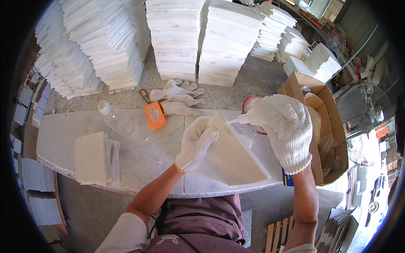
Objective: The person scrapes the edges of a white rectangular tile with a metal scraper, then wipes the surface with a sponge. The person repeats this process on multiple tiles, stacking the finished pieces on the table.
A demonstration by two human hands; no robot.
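White knit gloves cover both my hands. With my left hand I grip a white marble tile at its upper left edge, thumb on its face; the tile is tilted over the table. Another pale piece shows partly behind it. My right hand is closed around a small white squeeze bottle, mostly hidden by the glove. Its thin nozzle points left, at the tile's upper edge; whether it touches cannot be made out. Partly behind the right hand is a round red-rimmed object.
On the marble-topped table are a clear plastic bottle, several tiles, an orange box and spare gloves. A cardboard box stands right of my right hand. Tall marble stacks line the far side.
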